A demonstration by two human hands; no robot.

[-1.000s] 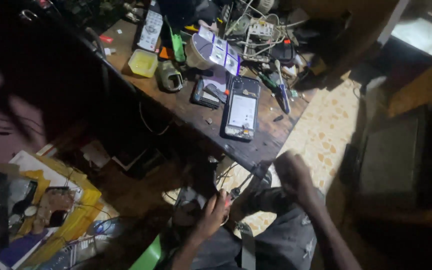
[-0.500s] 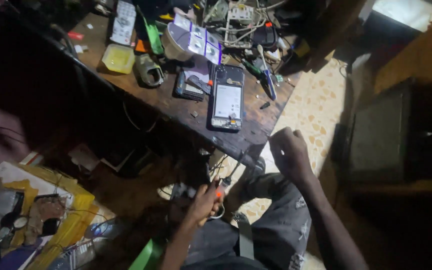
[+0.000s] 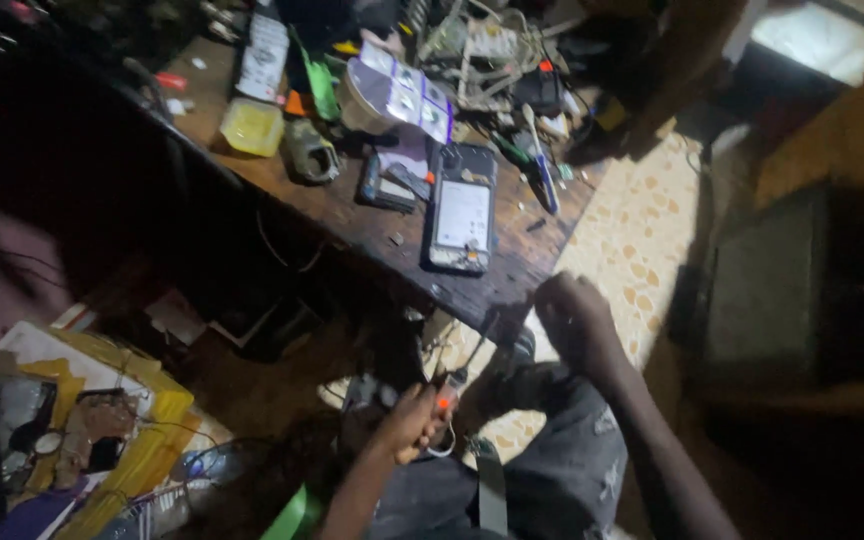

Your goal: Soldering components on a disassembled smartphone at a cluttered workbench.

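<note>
Left hand: the left hand (image 3: 414, 420) sits low in the view at about 6 o'clock, below the worktop edge, fingers curled and pinching a small tool with an orange tip (image 3: 446, 392); the tool is too small and dim to identify further.
Right hand: the right hand (image 3: 574, 318) lies at about 4 o'clock from the opened phone, just past the worktop's near corner, fingers folded under into a loose fist; whether it holds anything cannot be told.
Opened phone: the opened phone (image 3: 463, 212) lies flat near the worktop's front edge, back cover off, pale battery showing, at 12 o'clock from both hands and apart from them.
Worktop: dark wooden worktop (image 3: 352, 215), running from upper left to the near corner by the right hand.
Items on worktop: a yellow box (image 3: 252, 126) at 9 o'clock from the phone; a blister sheet of small round cells (image 3: 407, 92) at 11 o'clock; a tangle of wires and parts (image 3: 482, 50) at 12 o'clock; a second dark device (image 3: 387, 185) just beside the phone at 9 o'clock.
Floor: patterned pale tile floor (image 3: 642, 240) at 3 o'clock from the phone; yellow papers and clutter (image 3: 112, 430) at 8 o'clock.
Lighting: dim; fine detail around both hands is unclear.
</note>
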